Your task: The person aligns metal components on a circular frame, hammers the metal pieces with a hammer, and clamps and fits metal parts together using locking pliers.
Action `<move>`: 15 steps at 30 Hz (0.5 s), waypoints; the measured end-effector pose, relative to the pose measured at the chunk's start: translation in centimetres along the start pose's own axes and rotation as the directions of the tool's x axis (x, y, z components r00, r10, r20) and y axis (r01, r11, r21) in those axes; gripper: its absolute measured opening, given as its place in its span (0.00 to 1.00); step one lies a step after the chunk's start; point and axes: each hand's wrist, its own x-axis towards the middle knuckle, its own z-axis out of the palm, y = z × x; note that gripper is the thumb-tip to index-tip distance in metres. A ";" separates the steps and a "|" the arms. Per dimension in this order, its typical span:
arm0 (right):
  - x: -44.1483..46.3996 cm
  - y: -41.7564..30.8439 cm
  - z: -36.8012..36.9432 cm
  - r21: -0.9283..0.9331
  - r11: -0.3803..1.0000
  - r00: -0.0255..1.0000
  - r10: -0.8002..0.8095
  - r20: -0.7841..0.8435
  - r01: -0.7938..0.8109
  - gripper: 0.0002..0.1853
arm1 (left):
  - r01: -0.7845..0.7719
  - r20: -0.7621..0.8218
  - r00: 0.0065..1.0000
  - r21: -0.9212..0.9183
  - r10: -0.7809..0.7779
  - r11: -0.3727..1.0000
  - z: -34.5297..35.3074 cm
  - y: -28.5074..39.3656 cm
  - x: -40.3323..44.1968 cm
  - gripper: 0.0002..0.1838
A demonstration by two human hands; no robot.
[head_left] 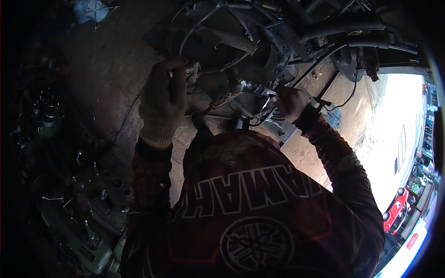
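My left hand (163,99), in a pale knitted glove, is raised at the centre left with its fingers curled round a small metal fitting (193,72) beside the hoses. My right hand (291,103) is bare and closed on the end of a shiny metal tool (270,92). That tool lies against a silvery metal joint (250,86) of the dark machinery. Between my hands, below the joint, is an orange-and-black object (225,99). The fingertips of both hands are partly in shadow.
Dark frames and hoses (232,39) fill the top. A disc (345,62) hangs at the upper right. Many tools lie on a greenish tray (99,259) at the left. A blue-white bundle (90,11) is at the top left, a red vehicle (396,211) at the far right.
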 end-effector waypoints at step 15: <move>1.2 -1.4 -0.8 0.091 0.995 0.998 0.048 -0.035 -0.044 0.17 | 0.017 -0.009 1.000 -0.005 -0.017 1.000 0.5 0.3 0.2 0.06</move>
